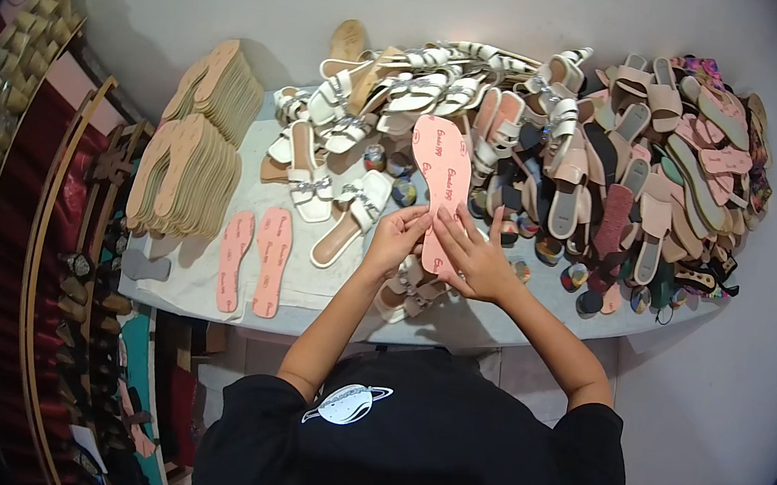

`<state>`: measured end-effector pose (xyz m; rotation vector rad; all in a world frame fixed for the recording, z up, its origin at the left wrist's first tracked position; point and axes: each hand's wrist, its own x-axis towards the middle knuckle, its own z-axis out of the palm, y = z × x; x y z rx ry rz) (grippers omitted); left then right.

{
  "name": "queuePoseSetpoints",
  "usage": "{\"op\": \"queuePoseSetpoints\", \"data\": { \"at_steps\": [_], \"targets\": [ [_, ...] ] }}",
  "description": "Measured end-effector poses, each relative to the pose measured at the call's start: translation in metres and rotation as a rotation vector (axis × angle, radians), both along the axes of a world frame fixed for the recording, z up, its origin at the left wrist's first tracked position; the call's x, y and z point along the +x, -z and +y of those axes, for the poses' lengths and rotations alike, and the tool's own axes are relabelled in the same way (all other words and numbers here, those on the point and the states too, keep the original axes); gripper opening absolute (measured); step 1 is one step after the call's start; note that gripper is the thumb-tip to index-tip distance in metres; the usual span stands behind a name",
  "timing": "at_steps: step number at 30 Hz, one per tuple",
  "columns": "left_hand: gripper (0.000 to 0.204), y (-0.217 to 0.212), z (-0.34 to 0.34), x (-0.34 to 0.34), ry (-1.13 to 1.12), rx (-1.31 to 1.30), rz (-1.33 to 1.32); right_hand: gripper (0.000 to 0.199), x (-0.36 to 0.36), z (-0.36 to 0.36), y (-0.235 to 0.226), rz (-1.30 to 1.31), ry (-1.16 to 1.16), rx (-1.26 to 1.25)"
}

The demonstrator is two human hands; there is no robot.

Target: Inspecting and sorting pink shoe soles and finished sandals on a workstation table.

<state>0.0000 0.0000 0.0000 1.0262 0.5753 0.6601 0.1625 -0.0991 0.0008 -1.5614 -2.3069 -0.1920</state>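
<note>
Both of my hands hold a pink insole (442, 176) upright above the table, its toe end pointing away from me. My left hand (396, 239) grips the lower left edge of the insole. My right hand (476, 258) presses on its lower right part with fingers spread over the heel. Under my hands lies a white strappy sandal (407, 290) near the table's front edge. Two more pink insoles (255, 260) lie flat side by side on the left part of the white table (324, 293).
Stacks of tan soles (193, 156) stand at the left back. A heap of white sandals (407, 94) fills the middle back, and a big pile of mixed pink, beige and dark sandals (649, 178) covers the right. A rack of shoes (90, 303) runs down the left.
</note>
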Motion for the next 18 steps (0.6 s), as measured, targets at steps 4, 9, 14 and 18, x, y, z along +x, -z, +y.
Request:
{"op": "queuePoseSetpoints", "data": {
  "at_steps": [4,9,14,18],
  "targets": [
    [0.032,0.008,0.016,-0.042,-0.074,-0.045,-0.034,0.07,-0.048,0.003,0.009,0.035,-0.091,-0.043],
    [0.032,0.02,0.028,-0.107,-0.196,0.02,0.057,0.05,-0.106,0.014,0.03,0.027,-0.351,-0.104],
    [0.029,0.052,0.034,-0.172,-0.427,0.305,0.259,0.034,-0.16,0.032,0.027,0.488,-0.515,-0.189],
    [0.026,0.074,0.025,-0.222,-0.572,0.5,0.483,0.051,-0.18,0.071,0.031,0.391,-0.409,-0.07]
  ]
}}
